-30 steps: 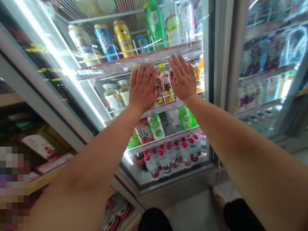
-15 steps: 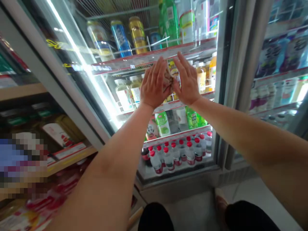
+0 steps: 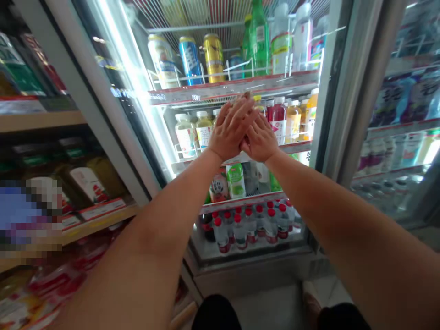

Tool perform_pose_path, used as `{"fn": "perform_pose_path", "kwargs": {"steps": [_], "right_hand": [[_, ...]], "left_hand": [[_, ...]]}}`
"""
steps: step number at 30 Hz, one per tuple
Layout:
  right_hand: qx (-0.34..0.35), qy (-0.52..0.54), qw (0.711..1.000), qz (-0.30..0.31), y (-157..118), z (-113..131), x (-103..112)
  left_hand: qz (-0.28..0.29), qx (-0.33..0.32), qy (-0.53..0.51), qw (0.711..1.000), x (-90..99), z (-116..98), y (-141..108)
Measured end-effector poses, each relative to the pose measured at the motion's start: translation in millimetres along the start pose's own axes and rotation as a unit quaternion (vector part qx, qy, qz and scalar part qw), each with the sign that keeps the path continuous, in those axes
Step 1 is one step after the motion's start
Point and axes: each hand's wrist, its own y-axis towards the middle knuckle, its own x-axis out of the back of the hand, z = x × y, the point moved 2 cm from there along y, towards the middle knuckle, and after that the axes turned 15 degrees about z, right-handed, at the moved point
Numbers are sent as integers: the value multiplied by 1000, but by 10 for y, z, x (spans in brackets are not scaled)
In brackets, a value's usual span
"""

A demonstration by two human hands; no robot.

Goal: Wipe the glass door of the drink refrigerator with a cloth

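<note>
From my end, I have my left arm and right arm stretched forward, converging. Backs toward me, my left hand and right hand meet, fingers overlapping and slanting upward; I cannot see either palm.

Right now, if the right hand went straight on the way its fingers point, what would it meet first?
Probably the left hand: the right hand slants up toward it, and the two overlap in view. Depth is unclear, so they may already touch.

A drinks fridge and stocked shelves show a shop
</note>
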Motion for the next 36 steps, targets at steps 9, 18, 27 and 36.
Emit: {"fn": "perform_pose_path", "kwargs": {"steps": [9, 18, 27, 36], "right_hand": [[5, -10, 1000, -5, -43, 84, 55], [-10, 21, 999, -30, -118, 193, 29], [27, -26, 998, 44, -331, 560, -187], [-91, 23, 992, -83, 699, -20, 333]], "left_hand": [[44, 58, -22, 997, 0, 467, -1036], [-53, 210, 30, 976, -20, 498, -1442], [-41, 228, -10, 973, -48, 518, -1424], [-24, 239, -67, 968, 13, 481, -1400]]}}
